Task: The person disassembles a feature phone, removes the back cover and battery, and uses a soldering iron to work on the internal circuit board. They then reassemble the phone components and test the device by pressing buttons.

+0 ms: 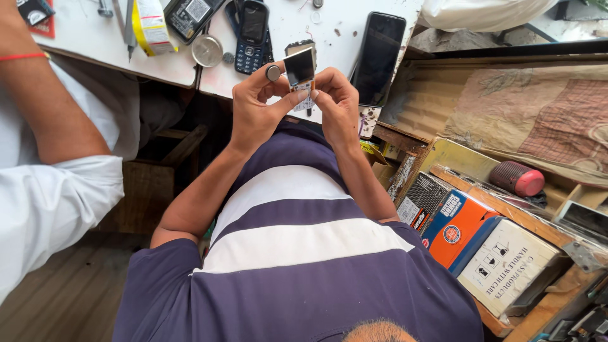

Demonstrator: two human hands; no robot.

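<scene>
I see the white worktop carrying a black smartphone and a dark keypad phone. Left hand and right hand are raised just before its edge, both grips closed on a small display module. The left also pinches a coin cell.

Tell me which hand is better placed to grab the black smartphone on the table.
Right hand, probably: it is nearest the black smartphone; the left hand also pinches a round silver disc beside their shared small screen.
</scene>
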